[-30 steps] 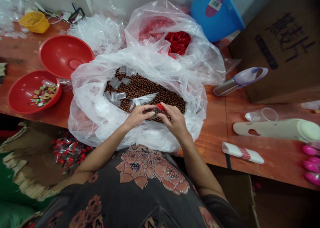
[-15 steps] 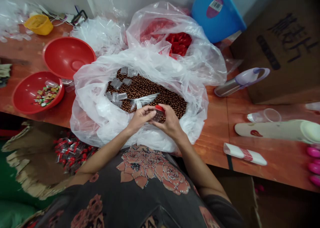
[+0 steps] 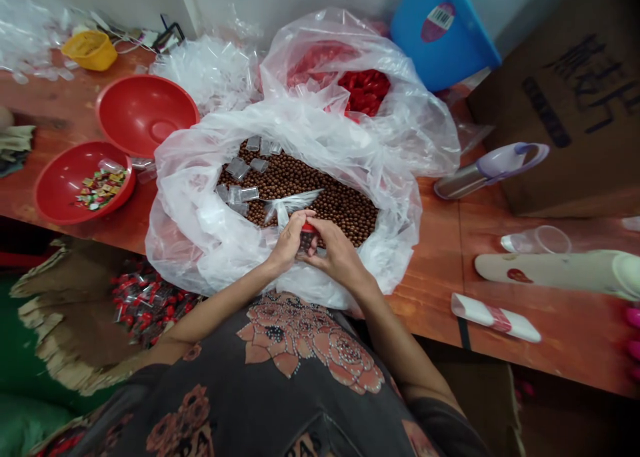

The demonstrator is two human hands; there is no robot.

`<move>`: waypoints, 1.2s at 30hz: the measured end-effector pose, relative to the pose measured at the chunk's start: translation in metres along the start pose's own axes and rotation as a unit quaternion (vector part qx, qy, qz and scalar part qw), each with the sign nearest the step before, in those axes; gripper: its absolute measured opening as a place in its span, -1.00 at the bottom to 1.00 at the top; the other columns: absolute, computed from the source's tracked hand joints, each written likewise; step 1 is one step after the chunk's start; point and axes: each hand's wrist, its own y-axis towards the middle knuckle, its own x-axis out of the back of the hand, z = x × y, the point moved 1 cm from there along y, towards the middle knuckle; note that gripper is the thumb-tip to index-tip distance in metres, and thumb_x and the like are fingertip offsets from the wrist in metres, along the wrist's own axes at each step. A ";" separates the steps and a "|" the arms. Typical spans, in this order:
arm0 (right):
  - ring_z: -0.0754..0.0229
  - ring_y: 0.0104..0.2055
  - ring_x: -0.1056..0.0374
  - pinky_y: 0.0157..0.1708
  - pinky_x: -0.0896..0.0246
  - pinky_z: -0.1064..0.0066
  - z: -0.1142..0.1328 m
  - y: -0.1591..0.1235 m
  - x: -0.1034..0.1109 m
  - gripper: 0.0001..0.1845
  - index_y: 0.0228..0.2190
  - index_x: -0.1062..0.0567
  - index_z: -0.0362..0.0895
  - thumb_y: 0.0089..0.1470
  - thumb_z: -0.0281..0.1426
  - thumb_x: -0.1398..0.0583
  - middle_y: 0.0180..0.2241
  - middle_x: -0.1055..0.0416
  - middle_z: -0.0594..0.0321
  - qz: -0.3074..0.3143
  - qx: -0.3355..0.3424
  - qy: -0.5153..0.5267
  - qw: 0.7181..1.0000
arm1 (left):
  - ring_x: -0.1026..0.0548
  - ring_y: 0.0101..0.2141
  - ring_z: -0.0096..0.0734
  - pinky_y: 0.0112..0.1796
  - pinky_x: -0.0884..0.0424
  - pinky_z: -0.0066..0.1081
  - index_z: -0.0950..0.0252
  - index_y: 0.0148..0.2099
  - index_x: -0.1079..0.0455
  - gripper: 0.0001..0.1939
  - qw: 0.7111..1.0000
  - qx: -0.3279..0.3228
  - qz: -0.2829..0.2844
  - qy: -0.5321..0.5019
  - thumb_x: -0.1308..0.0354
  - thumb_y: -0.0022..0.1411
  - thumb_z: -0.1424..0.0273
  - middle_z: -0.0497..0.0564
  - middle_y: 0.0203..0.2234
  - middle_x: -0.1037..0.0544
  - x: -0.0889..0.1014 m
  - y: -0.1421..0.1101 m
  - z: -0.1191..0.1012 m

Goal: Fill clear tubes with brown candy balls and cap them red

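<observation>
Both my left hand (image 3: 287, 242) and my right hand (image 3: 336, 251) are closed around one small clear plastic box with a red cap (image 3: 307, 228). Dark brown content shows through its wall. The fingers cover much of the box. Right below the hands, a big white plastic bag (image 3: 187, 197) lies with its mouth spread wide, full of small round brown chocolate balls (image 3: 345, 207). Several clear little boxes (image 3: 238, 169) rest on the balls at the left. A clear plastic scoop or film piece (image 3: 295, 200) lies just beyond my fingers.
Left stand two red bowls (image 3: 145, 103), (image 3: 45, 193), the nearer holding small wrapped pieces (image 3: 103, 189). Behind is a bag of red caps (image 3: 367, 91) beside a blue bucket (image 3: 443, 33). Filled boxes (image 3: 150, 303) lie in a low carton at left. Bottles (image 3: 465, 180) and a large carton (image 3: 560, 110) stand right.
My left hand has turned upward and wrapped around the box, its fingers now up at the red cap beside the right hand's. The whole view has shifted slightly.
</observation>
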 end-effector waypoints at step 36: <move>-0.14 0.20 -0.26 0.11 -0.29 -0.02 0.008 0.035 0.007 -0.07 0.29 -0.09 -0.13 0.04 -0.07 -0.31 0.18 -0.28 -0.15 0.071 0.167 -0.108 0.977 | -0.39 -0.43 -0.39 -0.36 -0.35 -0.40 0.22 0.12 -0.22 -0.59 0.979 -0.039 -0.015 0.199 0.01 0.29 0.16 -0.08 -0.45 -0.40 0.039 -0.011 -0.024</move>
